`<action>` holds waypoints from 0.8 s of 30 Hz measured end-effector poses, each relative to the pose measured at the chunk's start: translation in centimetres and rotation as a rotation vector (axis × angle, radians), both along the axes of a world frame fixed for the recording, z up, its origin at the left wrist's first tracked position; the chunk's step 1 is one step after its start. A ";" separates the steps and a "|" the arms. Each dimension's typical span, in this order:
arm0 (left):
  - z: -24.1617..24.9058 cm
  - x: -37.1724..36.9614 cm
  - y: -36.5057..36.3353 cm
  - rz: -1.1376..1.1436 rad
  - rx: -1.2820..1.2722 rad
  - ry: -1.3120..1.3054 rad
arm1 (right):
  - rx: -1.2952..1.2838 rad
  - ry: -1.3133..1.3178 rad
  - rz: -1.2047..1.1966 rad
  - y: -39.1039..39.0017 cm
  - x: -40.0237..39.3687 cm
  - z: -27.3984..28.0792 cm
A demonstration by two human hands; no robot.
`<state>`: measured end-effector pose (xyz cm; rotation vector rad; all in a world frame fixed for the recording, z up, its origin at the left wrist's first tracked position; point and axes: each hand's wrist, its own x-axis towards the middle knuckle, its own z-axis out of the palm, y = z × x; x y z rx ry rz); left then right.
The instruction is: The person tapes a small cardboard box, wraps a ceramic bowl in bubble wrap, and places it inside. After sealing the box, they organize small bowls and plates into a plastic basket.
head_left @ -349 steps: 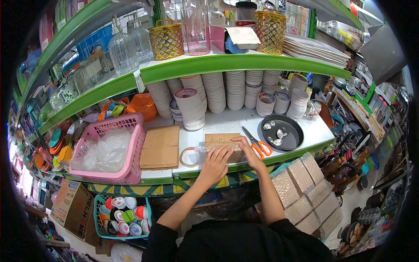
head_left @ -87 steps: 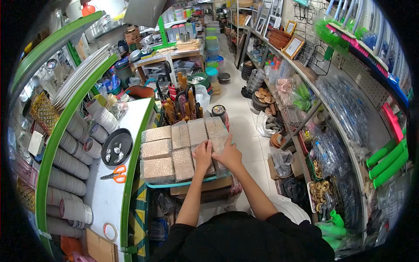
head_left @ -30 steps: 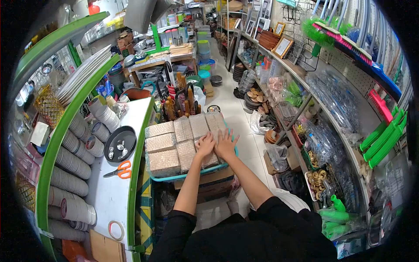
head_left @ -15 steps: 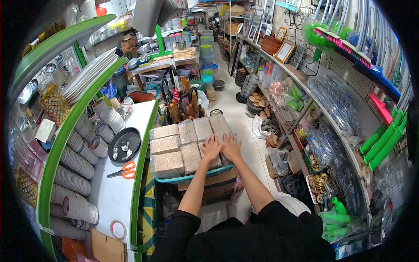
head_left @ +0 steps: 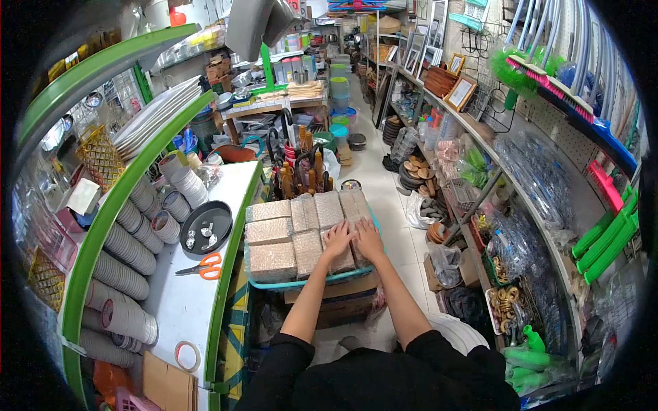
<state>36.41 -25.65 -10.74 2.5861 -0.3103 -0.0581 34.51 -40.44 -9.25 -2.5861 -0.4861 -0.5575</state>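
Several brick-shaped packages in bubble wrap sit packed in rows inside a teal basket. My left hand lies palm down on packages toward the right of the basket, fingers spread. Just beside it, my right hand rests flat on the right-hand packages, also with its fingers apart. Neither hand is wrapped around anything. Parts of the packages under my palms are hidden. Beneath the basket, a cardboard box is partly visible.
On the left, a white counter holds orange-handled scissors, a black pan, a tape roll and stacked cups. Umbrellas stand behind the basket. Loaded shelves line the right side of a tiled aisle.
The camera view has turned slightly, so the whole scene sits a little further right and lower. Both hands stay flat on the packages with little visible movement against them.
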 end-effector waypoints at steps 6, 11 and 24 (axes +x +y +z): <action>2.3 -0.7 1.4 -0.048 -0.390 0.060 | 0.409 0.311 0.036 0.5 0.1 3.7; 6.4 -3.0 2.4 0.044 -1.024 0.127 | 0.839 0.305 0.141 4.8 -0.3 5.7; 14.6 -10.4 11.8 0.503 -1.216 -0.333 | 1.135 0.558 0.698 17.6 -2.7 13.5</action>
